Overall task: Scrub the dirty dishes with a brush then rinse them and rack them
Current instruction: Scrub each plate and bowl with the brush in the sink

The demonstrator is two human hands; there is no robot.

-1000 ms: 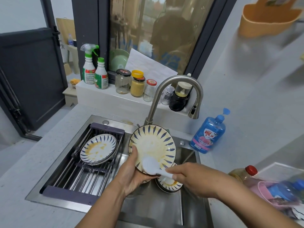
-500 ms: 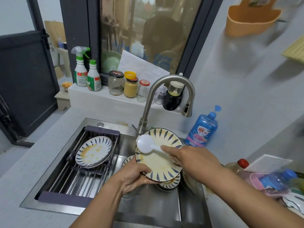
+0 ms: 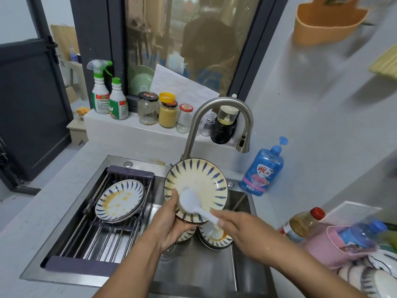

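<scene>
My left hand [image 3: 169, 220] grips the lower left rim of a cream plate with blue leaf marks [image 3: 204, 183], tilted up over the sink. My right hand [image 3: 238, 229] holds the handle of a white brush [image 3: 191, 201], whose head lies on the plate's lower left face. Below them, stained plates [image 3: 214, 236] are stacked in the sink basin. More dirty plates [image 3: 120, 200] with yellow stains lie stacked on the sliding rack [image 3: 92, 233] across the sink's left half.
The curved steel faucet [image 3: 217, 104] arches just behind the held plate. A blue soap bottle [image 3: 263, 171] stands at the sink's back right. Jars and spray bottles [image 3: 107, 100] line the ledge. A pink tub [image 3: 335, 244] and bottles crowd the right counter.
The brush head has swept from the plate's upper left rim down to its lower left face. The plate is tilted more upright, and my view has shifted slightly.
</scene>
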